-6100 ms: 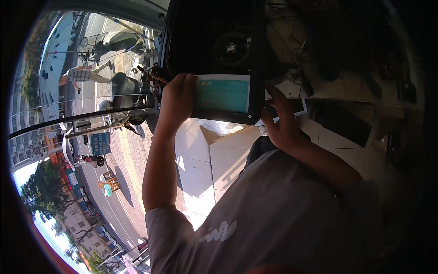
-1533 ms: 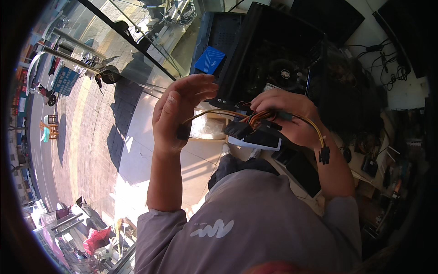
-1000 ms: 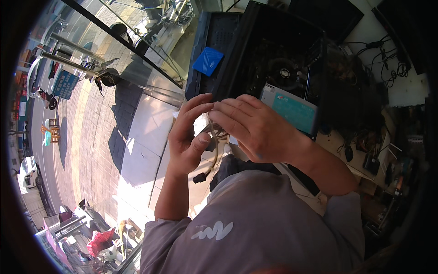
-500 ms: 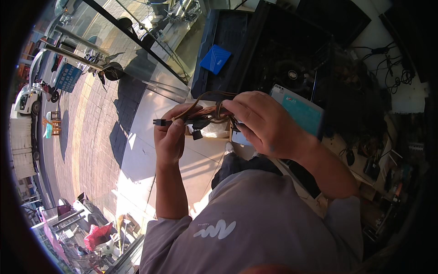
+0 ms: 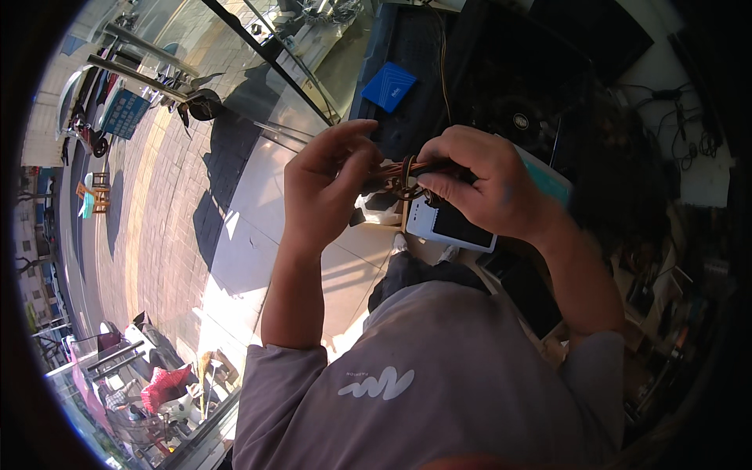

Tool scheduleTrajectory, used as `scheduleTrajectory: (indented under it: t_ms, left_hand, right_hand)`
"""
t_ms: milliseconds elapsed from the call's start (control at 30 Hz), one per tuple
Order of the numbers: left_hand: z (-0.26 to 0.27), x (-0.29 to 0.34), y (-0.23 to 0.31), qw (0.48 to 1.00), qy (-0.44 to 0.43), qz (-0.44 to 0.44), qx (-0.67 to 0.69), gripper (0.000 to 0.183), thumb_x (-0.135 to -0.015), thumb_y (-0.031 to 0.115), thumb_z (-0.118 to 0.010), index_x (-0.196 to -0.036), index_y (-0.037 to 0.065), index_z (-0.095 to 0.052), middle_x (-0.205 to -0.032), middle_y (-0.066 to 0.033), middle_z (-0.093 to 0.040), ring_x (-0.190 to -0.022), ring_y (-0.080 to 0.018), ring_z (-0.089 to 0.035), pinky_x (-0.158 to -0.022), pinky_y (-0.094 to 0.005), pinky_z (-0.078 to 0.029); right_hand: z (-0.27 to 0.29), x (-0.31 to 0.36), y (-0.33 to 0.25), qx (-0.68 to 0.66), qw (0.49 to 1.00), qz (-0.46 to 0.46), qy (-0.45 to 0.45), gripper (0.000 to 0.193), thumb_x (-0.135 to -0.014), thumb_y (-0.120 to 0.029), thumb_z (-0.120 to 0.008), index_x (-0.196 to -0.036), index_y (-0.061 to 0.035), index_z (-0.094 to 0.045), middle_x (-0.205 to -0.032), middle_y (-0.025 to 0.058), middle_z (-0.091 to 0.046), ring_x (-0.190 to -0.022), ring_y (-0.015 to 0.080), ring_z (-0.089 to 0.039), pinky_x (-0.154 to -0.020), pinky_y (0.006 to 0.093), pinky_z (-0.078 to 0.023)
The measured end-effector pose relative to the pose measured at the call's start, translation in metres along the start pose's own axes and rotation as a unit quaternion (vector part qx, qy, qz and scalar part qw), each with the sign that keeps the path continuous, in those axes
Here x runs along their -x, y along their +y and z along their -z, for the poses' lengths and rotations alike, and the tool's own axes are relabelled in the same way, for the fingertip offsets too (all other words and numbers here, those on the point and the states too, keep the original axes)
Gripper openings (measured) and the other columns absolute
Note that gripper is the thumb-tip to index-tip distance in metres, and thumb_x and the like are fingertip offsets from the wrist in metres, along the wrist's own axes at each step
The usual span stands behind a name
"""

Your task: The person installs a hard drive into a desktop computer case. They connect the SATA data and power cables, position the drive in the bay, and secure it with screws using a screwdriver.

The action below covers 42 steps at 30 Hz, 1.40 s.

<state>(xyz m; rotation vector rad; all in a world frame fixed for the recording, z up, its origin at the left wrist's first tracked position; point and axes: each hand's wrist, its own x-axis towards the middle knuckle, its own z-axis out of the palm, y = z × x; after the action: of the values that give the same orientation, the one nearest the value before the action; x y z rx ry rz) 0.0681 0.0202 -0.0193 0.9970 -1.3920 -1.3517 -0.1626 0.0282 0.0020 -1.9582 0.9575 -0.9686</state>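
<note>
A bundle of thin brown and orange power-supply cables (image 5: 403, 177) stretches between my two hands, with a loop of cable around its middle. My right hand (image 5: 493, 184) grips the bundle's right part between thumb and fingers. At the other end, my left hand (image 5: 325, 184) is curled on the bundle, its index finger stretched out above; the cable ends there are hidden. One thin loose wire (image 5: 446, 78) runs upward from near my right fingers, past a flat blue box (image 5: 389, 86). This box lies on a black panel (image 5: 419, 39) beyond my hands.
A dark computer case (image 5: 486, 86) with a round fan stands open beyond my right hand. A teal box (image 5: 551, 186) is partly behind that hand. Below the bundle is a white box-shaped thing (image 5: 423, 223) with a dark panel. Glass and a paved street (image 5: 172, 211) lie left.
My left hand has turned and lifted its index finger, and the black connector beside it no longer shows. My right hand has moved slightly right. A loose wire now rises upward.
</note>
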Motion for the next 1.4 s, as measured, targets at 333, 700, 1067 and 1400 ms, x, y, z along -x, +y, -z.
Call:
scheduleTrajectory:
  t_ms: [333,700,1067,1400]
  left_hand:
    - [-0.032,0.017,0.013,0.897,0.089,-0.218,-0.374,0.025,-0.077,-0.008,-0.067,-0.1,-0.001,-0.069,-0.088,-0.0137,-0.071,-0.078,-0.0267,-0.07,-0.07,-0.0332,-0.055]
    - [-0.026,-0.007,0.031,0.998,0.064,0.026,0.003,0.017,-0.089,-0.006,-0.056,-0.101,-0.007,-0.068,-0.093,-0.0131,-0.074,-0.085,-0.0171,-0.072,-0.075,-0.0267,-0.058]
    - [-0.002,-0.022,0.017,0.993,0.103,-0.013,-0.048,0.015,-0.087,-0.004,-0.058,-0.098,-0.003,-0.067,-0.082,-0.0085,-0.069,-0.072,-0.0122,-0.066,-0.064,-0.0242,-0.053]
    - [-0.025,0.0,0.021,0.991,-0.04,0.03,-0.126,0.036,-0.085,-0.005,-0.067,-0.12,-0.007,-0.062,-0.104,-0.0129,-0.072,-0.094,-0.015,-0.069,-0.084,-0.0285,-0.056]
  right_hand:
    - [-0.011,0.007,0.003,0.183,0.972,0.131,0.069,0.026,-0.074,-0.003,-0.079,-0.097,-0.0017,-0.067,-0.08,0.0094,-0.063,-0.07,0.0255,-0.059,-0.06,0.0369,-0.045]
    - [-0.001,0.023,0.002,0.159,0.979,0.068,0.104,0.01,-0.084,-0.002,-0.073,-0.091,0.0007,-0.067,-0.084,0.0118,-0.068,-0.076,0.0235,-0.066,-0.064,0.0316,-0.052]
    - [-0.003,0.035,0.001,0.045,0.985,-0.034,0.161,0.012,-0.089,-0.004,-0.07,-0.097,0.0013,-0.063,-0.08,0.0107,-0.066,-0.07,0.0153,-0.066,-0.058,0.027,-0.051]
    - [0.012,0.025,0.001,0.175,0.972,0.124,0.093,0.012,-0.08,0.001,-0.072,-0.09,-0.0019,-0.065,-0.084,0.0106,-0.063,-0.074,0.0269,-0.06,-0.065,0.0363,-0.048]
